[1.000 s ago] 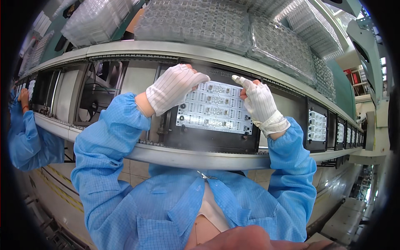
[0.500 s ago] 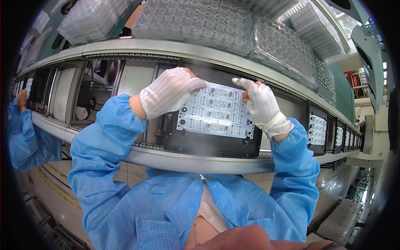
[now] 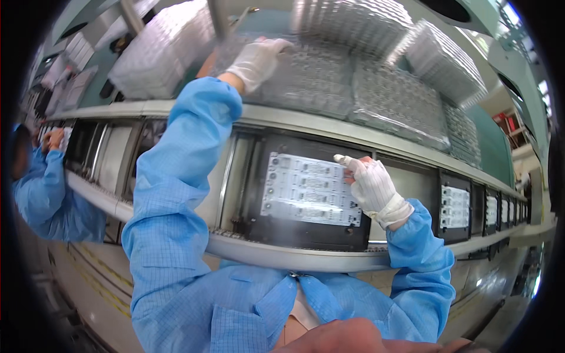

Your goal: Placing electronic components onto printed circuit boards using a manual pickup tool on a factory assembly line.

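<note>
A conveyor rail [image 3: 306, 260] is running below the right hand [image 3: 369, 185], which is showing at the right edge of a white circuit panel [image 3: 312, 191], lying leftward on a black carrier [image 3: 294, 233]. Beyond, the left hand [image 3: 257, 62] is hanging at clear trays [image 3: 321, 79] on a green bench [image 3: 495, 144]. Whether either is gripping, I cannot tell. Farther left, a co-worker's sleeve [image 3: 50, 188] is showing.

A head-worn fisheye camera looks down, close above the person's chest [image 3: 253, 294], facing across the conveyor [image 3: 294, 257] toward the far bench [image 3: 493, 138].
</note>
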Motion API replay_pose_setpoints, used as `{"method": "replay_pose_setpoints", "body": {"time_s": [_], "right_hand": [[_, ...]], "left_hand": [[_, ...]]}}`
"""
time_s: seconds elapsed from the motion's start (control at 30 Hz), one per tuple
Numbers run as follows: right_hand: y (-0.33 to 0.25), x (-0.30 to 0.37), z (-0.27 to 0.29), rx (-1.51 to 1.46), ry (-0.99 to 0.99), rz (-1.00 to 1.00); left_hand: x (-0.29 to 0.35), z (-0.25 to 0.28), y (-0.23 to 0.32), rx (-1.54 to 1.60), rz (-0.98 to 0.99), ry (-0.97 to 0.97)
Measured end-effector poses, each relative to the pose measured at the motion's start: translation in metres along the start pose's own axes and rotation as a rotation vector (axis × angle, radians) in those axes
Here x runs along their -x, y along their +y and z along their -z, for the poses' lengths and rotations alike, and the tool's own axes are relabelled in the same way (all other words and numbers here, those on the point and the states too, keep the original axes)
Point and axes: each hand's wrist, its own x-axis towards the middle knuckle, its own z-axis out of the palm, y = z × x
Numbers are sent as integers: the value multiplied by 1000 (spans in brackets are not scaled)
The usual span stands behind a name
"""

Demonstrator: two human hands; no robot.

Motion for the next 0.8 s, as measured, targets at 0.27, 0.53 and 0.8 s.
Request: {"method": "replay_pose_setpoints", "body": {"time_s": [0.27,0.53,0.8], "right_hand": [[108,-3,81,285,339,-270],[257,-3,111,434,385,-510],[279,-33,100,626,189,-512]], "left_hand": [[-30,-3,-38,-101,106,-304],[-15,56,32,296,184,-193],[83,89,148,505,130,-268]]}}
